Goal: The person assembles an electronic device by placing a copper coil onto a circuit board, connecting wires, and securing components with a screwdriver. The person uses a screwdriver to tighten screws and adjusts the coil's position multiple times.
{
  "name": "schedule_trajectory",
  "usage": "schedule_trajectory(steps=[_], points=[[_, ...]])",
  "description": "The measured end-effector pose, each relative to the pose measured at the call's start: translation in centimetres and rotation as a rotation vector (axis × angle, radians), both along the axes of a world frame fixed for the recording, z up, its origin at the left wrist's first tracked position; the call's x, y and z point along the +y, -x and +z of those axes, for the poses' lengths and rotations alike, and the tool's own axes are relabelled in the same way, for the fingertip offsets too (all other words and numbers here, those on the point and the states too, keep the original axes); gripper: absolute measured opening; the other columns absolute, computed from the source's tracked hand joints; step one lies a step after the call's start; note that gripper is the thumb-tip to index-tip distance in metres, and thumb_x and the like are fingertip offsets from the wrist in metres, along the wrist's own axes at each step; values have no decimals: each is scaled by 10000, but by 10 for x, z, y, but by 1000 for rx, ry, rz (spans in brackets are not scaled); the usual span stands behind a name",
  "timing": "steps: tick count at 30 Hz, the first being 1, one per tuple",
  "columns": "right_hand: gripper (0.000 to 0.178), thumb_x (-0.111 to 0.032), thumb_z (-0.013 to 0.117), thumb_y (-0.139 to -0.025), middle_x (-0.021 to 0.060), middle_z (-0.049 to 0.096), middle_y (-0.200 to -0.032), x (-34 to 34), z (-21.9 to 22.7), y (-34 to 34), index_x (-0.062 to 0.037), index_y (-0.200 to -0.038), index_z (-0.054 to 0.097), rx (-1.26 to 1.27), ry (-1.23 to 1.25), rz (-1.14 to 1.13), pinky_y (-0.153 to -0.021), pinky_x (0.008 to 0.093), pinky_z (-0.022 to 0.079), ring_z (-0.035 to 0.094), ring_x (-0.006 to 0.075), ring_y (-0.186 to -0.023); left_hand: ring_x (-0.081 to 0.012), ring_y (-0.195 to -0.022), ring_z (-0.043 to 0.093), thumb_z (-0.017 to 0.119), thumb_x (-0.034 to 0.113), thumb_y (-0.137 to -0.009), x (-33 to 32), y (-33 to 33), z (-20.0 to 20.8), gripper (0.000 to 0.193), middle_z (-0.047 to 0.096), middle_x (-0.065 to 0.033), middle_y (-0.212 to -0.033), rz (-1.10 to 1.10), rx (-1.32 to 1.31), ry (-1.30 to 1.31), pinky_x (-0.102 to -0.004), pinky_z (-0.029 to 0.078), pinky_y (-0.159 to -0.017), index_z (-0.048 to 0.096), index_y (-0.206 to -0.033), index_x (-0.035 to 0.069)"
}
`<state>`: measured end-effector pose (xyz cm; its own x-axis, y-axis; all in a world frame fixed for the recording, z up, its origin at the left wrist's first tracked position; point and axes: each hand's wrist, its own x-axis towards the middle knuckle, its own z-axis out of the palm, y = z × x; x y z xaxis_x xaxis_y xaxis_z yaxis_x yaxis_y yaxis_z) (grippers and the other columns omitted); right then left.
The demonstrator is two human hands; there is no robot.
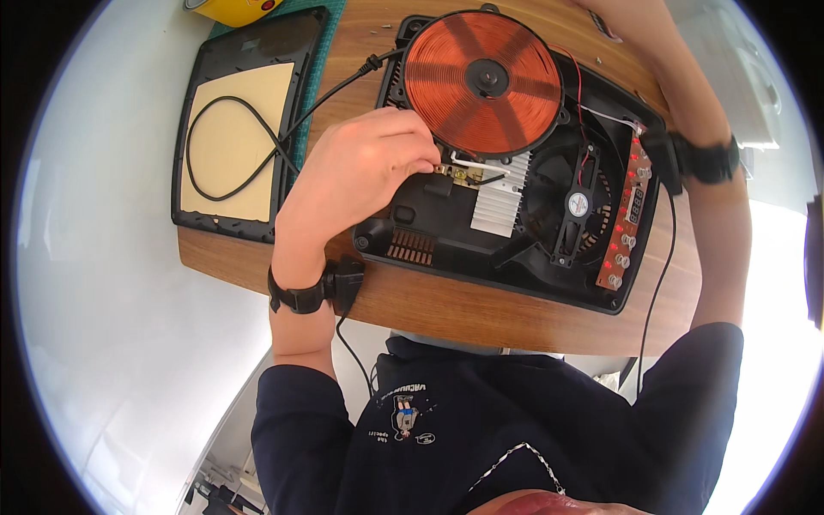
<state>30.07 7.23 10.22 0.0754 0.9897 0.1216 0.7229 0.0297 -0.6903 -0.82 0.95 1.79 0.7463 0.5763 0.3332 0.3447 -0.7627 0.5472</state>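
An opened induction cooker base (403, 266) lies on the wooden table, its round copper coil (446, 103) tilted up over the far part. My left hand (365, 163) reaches in from the left, thumb and fingertips pinched together at a small brass-coloured terminal piece (461, 175) beside the silver heat sink (496, 210). What lies between the fingertips is hidden. My right hand (620, 10) is at the top edge, mostly cut off, beyond the cooker's far right corner. A small dark object (606, 29) shows by it; the fingers cannot be made out.
A black fan (577, 204) and a button board (624, 210) with red lights fill the base's right side. On the left, the cooker's black cover panel (184, 172) lies under a looped power cord (230, 97). A yellow container (232, 10) stands at the far left.
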Motion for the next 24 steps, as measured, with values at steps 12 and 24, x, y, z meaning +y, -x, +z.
schedule_trajectory(steps=[12, 24], points=[[231, -109, 777, -904, 21, 700, -933, -116, -7, -18, 1, -1102, 729, 329, -107, -61, -752, 233, 497, 640, 100, -808, -250, -844, 646, 706, -34, -771, -6, -1, -1, 86, 627, -58, -834, 18, 146, -163, -378, 555, -712, 738, -839, 7], [187, -14, 719, -939, 53, 698, -940, -156, -6, -30, 31, -1120, 709, 590, -249, 22, -738, 227, 491, 630, 100, -804, -276, -874, 640, 711, 1, -804, -6, -7, -2, 109, 639, -71, -869, 26, 220, -132, -395, 528, -734, 677, -905, 21]])
